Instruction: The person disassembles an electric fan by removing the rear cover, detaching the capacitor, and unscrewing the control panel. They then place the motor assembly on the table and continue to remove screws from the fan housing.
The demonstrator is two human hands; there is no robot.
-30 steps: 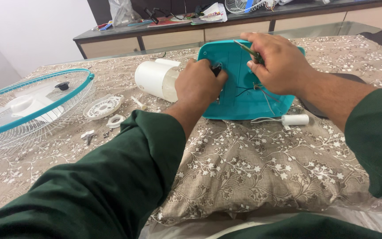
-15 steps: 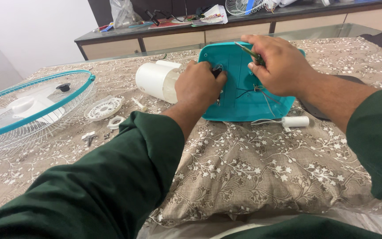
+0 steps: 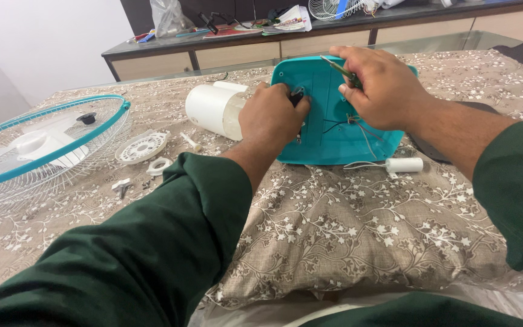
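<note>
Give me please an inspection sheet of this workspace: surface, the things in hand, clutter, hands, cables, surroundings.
Surface: floral cloth over a cushion.
Things in hand: teal plastic panel; green-handled tool.
Clutter: white cylinder housing, fan grille, white disc, small white parts.
Hands: left hand rests on the panel; right hand grips the tool.
Cables: thin wires to a white capacitor.
Surroundings: cluttered sideboard behind.

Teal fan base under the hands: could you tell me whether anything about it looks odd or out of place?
Yes. The teal base lies on a patterned pillow, with thin wires spilling out to a loose white cylinder beside it. The left hand and right hand rest on it.
</note>
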